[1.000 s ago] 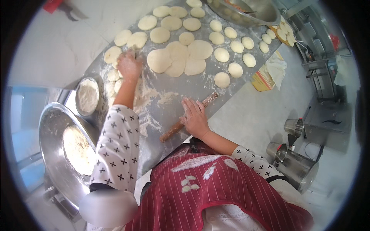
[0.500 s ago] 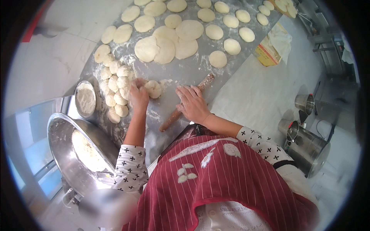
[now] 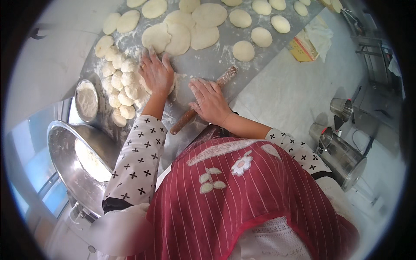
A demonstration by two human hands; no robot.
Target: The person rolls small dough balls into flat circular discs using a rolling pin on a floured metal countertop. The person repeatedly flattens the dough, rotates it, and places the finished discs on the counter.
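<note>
My left hand, fingers spread, lies flat over a piece of dough that shows only at the edges of the palm. Just left of it sits a heap of floured dough balls. My right hand rests across the middle of a wooden rolling pin, its fingers stretched out over the pin and not wrapped round it. Beyond my hands lie overlapping flattened dough rounds, with several separate rounds to the right, all on a flour-dusted grey work surface.
A bowl of flour stands at the left, near a large steel basin. Past the table's right edge are an opened yellow-and-red package and steel pots on the floor side.
My left hand has opened from a closed shape beside a dough ball and now lies flat on dough. The right hand stays on the rolling pin. The view has shifted slightly.
</note>
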